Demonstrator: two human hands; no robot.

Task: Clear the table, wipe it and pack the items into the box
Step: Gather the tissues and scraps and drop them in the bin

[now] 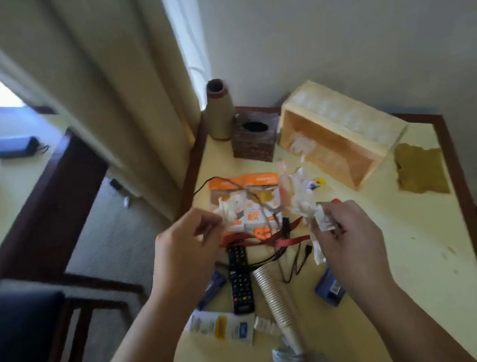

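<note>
My right hand (346, 232) grips a crumpled white tissue (307, 201) above the middle of the yellow table (424, 244). My left hand (182, 250) is raised beside it, its fingertips pinching another white tissue scrap (229, 207) over an orange packet (245, 189). Below the hands lie a black remote (240, 278), a stack of paper cups (275, 297), a white tube (221, 329), red straps (259, 237) and dark cables (292, 263). An open wooden box (337, 136) lies on its side at the back right. The picture is motion-blurred.
A tan vase (219, 111) and a dark tissue holder (255, 137) stand at the back left corner by the curtain. Blue packets (329, 287) lie near the cups. A dark chair (15, 344) stands at the left. The tabletop has worn brown patches (421, 169).
</note>
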